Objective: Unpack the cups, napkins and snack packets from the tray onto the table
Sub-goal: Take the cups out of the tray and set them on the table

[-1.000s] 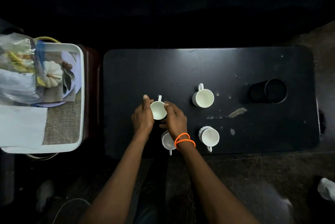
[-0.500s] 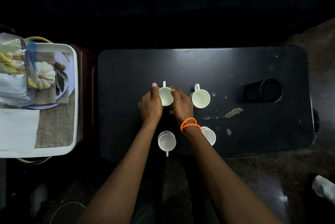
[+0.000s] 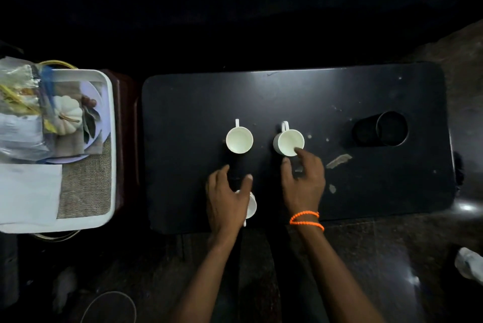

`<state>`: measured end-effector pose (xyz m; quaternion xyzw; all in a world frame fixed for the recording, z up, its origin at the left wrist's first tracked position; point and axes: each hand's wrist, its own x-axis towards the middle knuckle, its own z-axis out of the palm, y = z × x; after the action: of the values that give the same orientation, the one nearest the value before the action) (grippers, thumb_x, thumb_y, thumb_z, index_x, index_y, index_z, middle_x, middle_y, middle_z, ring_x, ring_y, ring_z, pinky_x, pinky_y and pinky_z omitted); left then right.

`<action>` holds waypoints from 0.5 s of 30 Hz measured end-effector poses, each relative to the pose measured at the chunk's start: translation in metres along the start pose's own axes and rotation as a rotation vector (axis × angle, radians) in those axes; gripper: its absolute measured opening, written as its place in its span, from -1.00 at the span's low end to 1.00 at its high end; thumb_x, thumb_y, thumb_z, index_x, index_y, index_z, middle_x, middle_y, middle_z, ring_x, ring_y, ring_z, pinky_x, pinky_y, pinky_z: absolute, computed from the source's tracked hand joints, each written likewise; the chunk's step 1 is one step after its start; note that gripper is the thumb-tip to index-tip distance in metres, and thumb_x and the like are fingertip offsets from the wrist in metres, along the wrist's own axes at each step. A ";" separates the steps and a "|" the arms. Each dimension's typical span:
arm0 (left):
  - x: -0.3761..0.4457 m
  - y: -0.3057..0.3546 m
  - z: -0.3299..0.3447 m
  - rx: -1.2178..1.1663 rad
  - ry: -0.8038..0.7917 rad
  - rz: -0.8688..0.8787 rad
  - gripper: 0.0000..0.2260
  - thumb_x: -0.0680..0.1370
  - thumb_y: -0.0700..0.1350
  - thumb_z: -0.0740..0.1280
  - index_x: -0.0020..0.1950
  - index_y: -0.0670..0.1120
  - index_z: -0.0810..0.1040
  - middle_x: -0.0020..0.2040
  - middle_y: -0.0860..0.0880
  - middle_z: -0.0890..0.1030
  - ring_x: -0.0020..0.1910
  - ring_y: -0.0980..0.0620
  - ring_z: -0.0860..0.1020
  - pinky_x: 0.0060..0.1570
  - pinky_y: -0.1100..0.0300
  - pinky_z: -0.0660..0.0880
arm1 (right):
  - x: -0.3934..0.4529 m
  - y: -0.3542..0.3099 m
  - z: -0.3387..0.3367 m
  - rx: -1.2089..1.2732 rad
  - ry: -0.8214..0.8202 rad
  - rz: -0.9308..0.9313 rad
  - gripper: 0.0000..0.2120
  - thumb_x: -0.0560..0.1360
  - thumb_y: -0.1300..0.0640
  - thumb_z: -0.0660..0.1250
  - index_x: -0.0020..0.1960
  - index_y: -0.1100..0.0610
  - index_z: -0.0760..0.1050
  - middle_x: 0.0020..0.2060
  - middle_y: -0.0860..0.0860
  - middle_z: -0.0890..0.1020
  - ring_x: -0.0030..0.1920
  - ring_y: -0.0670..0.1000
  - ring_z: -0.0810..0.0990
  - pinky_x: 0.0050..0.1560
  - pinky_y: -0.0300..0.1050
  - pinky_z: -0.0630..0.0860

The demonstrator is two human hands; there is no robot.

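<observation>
Fingers [image 3: 300, 155] of the right hand [image 3: 303, 181] spread, brushing a cup [image 3: 288, 142]; left hand [image 3: 227, 199] loose, empty; cups look stiff, light, breakable; best taken by the handle.

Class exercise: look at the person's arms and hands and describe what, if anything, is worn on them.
Both forearms are bare, with no sleeves in view. The right wrist carries an orange beaded bracelet, seen as two strands. The left hand and right hand wear no gloves, and no rings or watch are visible.
</observation>
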<state>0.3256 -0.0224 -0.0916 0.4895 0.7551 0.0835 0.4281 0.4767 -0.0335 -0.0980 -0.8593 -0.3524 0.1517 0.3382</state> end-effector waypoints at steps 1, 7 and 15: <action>-0.008 -0.005 0.004 0.067 -0.017 0.009 -0.37 0.51 0.18 0.46 0.50 -0.08 0.46 0.44 -0.08 0.48 0.43 -0.09 0.43 0.39 0.00 0.42 | -0.004 0.011 -0.008 -0.087 -0.010 -0.010 -0.66 0.42 0.18 0.53 0.17 0.20 0.63 0.04 0.12 0.65 0.06 0.13 0.61 0.13 0.02 0.52; -0.028 -0.026 0.023 0.220 -0.142 0.008 -0.21 0.38 0.13 0.57 0.54 -0.02 0.40 0.40 -0.06 0.45 0.38 -0.09 0.44 0.30 0.06 0.44 | -0.034 0.052 -0.025 -0.298 -0.285 0.192 -0.28 0.27 -0.11 0.64 0.34 0.09 0.51 0.22 0.13 0.52 0.26 0.20 0.46 0.25 0.07 0.43; -0.028 -0.037 0.030 0.228 -0.131 0.079 -0.32 0.40 0.07 0.57 0.48 -0.05 0.50 0.36 -0.06 0.52 0.33 -0.10 0.50 0.25 0.05 0.50 | -0.045 0.069 -0.017 -0.263 -0.394 0.221 -0.27 0.35 -0.01 0.60 0.43 0.12 0.42 0.33 0.15 0.45 0.32 0.22 0.46 0.30 0.05 0.47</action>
<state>0.3267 -0.0728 -0.1148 0.5686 0.7103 -0.0184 0.4145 0.4882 -0.1096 -0.1320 -0.8829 -0.3323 0.3052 0.1298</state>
